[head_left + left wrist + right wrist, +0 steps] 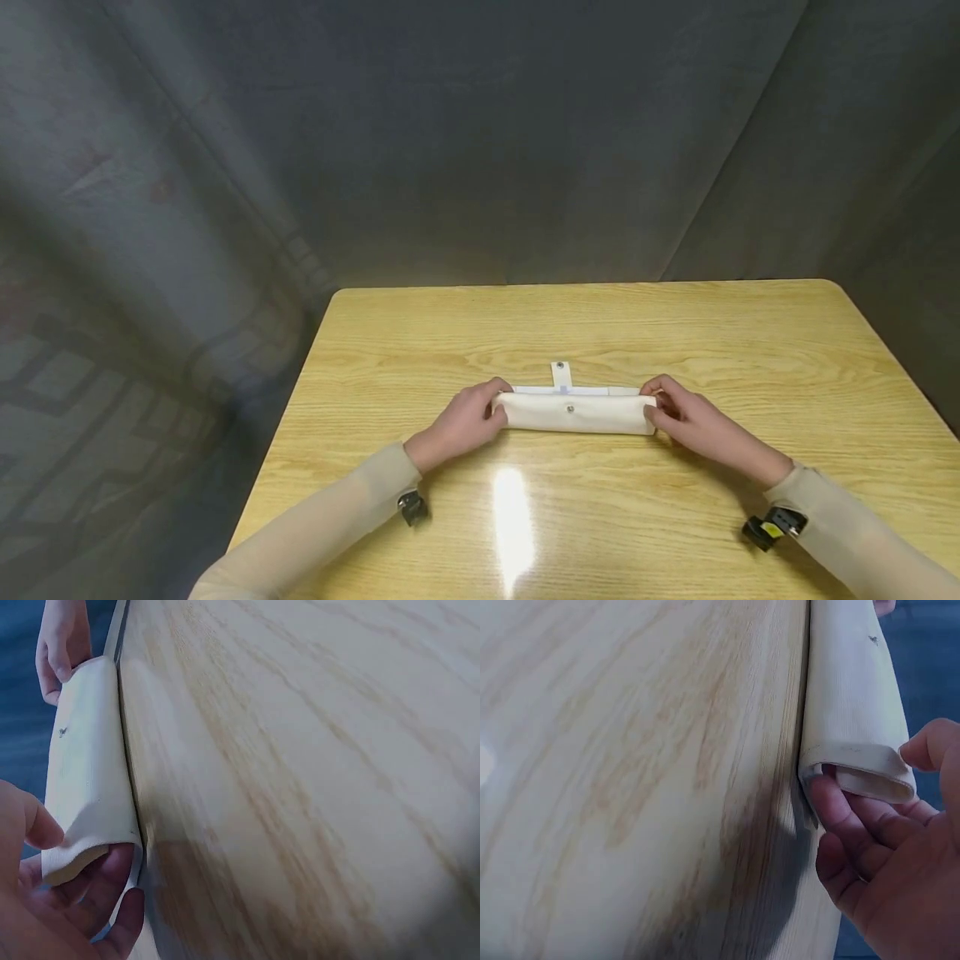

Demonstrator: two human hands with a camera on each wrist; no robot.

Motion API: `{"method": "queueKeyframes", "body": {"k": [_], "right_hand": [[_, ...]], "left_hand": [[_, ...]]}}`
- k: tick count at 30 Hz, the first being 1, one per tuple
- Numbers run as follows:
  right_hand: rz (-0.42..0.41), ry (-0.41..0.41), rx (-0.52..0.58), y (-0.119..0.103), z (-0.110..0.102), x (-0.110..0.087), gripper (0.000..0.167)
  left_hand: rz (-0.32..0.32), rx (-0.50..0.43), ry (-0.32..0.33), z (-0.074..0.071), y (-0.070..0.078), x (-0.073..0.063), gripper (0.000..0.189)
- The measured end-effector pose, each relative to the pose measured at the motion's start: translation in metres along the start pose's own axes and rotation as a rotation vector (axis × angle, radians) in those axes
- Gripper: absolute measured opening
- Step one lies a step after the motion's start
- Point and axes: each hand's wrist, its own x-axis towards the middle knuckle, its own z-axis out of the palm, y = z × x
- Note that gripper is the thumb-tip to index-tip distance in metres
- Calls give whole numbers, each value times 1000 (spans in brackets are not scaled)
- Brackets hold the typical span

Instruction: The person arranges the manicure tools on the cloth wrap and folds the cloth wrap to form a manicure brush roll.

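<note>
A cream roll-up pouch (573, 414), folded into a long flat roll, lies across the table with a metal snap at its middle. Behind it a small strap (561, 375) with another snap points away from me. My left hand (471, 417) grips the roll's left end, thumb on the front and fingers curled in at its open end, as the left wrist view shows. At the other end my right hand (693, 422) pinches it the same way, fingertips (836, 806) tucked into the folded layers. What lies inside the roll is hidden.
The wooden table (420, 333) has rounded far corners and a bright glare patch in front of the roll. Dark grey curtain (525, 150) hangs right behind its far edge and at the sides. Black wrist devices (774, 527) sit under both sleeves.
</note>
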Motion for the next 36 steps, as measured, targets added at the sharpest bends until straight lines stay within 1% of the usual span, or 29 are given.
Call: {"method": "queueKeyframes", "body": {"k": [11, 17, 22, 28, 30, 31, 36], "right_hand": [[4, 25, -88, 6, -1, 13, 20], [9, 46, -118, 7, -1, 21, 22], [28, 52, -155, 8, 0, 27, 25], [44, 60, -184, 7, 2, 31, 24], [45, 59, -190, 7, 3, 32, 24], [45, 57, -195, 6, 3, 33, 23], [52, 38, -243, 2, 3, 38, 20]], "left_hand": [[-38, 34, 30, 5, -4, 7, 28], [-66, 96, 46, 7, -7, 9, 27], [-50, 151, 83, 9, -12, 13, 26], [-2, 170, 153, 11, -13, 17, 24], [21, 175, 145, 12, -10, 17, 27], [33, 186, 131, 12, -8, 17, 30], [98, 311, 18, 15, 1, 16, 54]]}}
